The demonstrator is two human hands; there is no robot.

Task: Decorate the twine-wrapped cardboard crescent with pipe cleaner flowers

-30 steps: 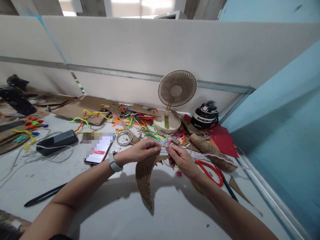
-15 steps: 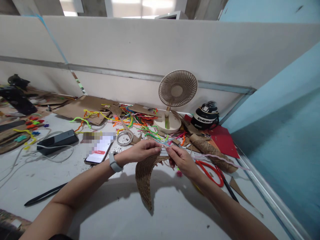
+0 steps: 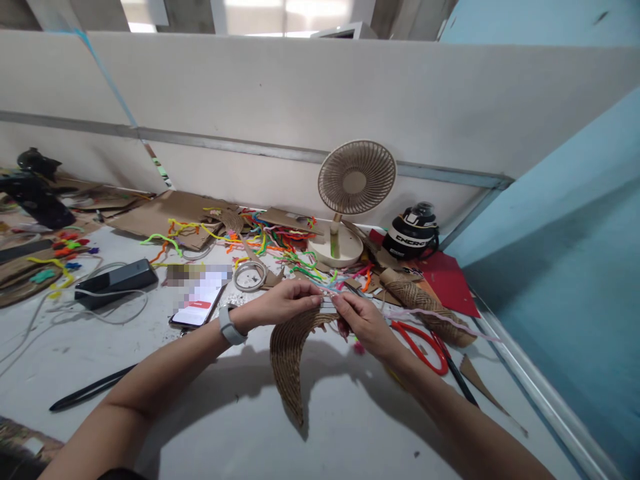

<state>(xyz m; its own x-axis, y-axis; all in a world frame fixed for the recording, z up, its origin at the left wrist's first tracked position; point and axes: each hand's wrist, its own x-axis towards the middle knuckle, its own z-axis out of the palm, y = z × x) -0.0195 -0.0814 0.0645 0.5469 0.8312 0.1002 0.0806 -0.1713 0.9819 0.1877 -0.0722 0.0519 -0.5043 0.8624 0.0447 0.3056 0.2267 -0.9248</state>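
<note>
A curved, crescent-shaped piece covered in rows of brown twine [image 3: 289, 363] hangs over the table, its pointed end downward. My left hand [image 3: 287, 303] pinches its upper edge between thumb and fingers. Close beside it, my right hand [image 3: 361, 319] is closed at the same upper edge. A whitish strip [image 3: 329, 305] shows on the piece between my fingertips. A pale pink pipe cleaner [image 3: 450, 319] stretches to the right behind my right hand; whether that hand holds it is hidden.
Red-handled scissors [image 3: 425, 357] and a twine roll [image 3: 425, 303] lie at right. Behind my hands are a small fan [image 3: 357, 177], tangled pipe cleaners [image 3: 270, 233] and a tape roll [image 3: 250, 275]. A phone [image 3: 200, 300], power bank [image 3: 116, 283] and black tweezers [image 3: 93, 388] lie at left.
The hanging tip of the twine-covered piece has shifted very slightly downward. Both hands keep almost the same place and grip.
</note>
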